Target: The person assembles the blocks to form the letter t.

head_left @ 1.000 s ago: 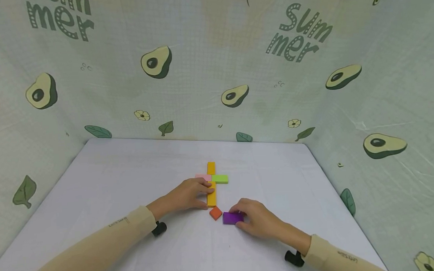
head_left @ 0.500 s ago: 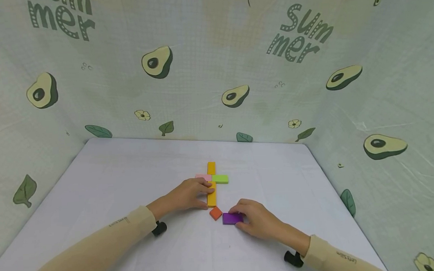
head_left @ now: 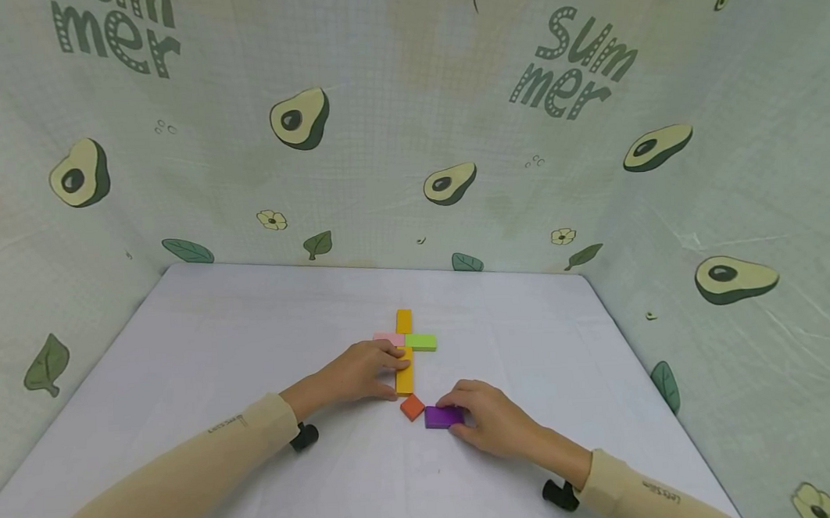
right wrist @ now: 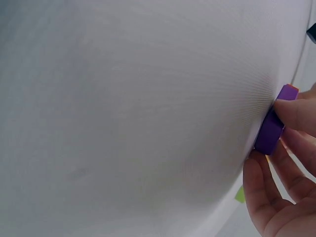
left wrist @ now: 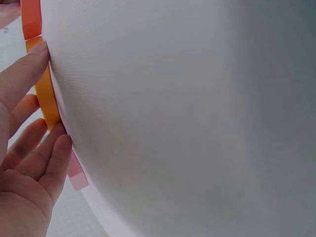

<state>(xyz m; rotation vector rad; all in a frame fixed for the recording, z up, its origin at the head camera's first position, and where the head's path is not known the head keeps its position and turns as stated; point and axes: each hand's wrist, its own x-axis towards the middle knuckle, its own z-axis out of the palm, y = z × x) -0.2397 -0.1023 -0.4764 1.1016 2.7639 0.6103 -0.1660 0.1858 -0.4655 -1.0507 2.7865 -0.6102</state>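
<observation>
In the head view my left hand (head_left: 358,374) holds the long yellow block (head_left: 404,381) at its left side, thumb by the near end and fingers over the far part. My right hand (head_left: 494,419) pinches a purple block (head_left: 439,417) by its right end, thumb on the near side. Between the two lies a small orange-red block (head_left: 412,407), turned cornerwise just below the yellow one. The purple block's left end is close beside it. The left wrist view shows my thumb on the yellow block (left wrist: 45,94); the right wrist view shows the purple block (right wrist: 271,128) in my fingers.
Beyond the yellow block, a pink block (head_left: 389,338) and a light green block (head_left: 421,342) lie side by side, with another yellow block (head_left: 404,320) behind them. A white cloth covers the table (head_left: 271,478). Avocado-printed fabric walls (head_left: 380,136) enclose it.
The purple block and my right hand have shifted very slightly left, toward the orange-red block. My left hand stays in place on the yellow block.
</observation>
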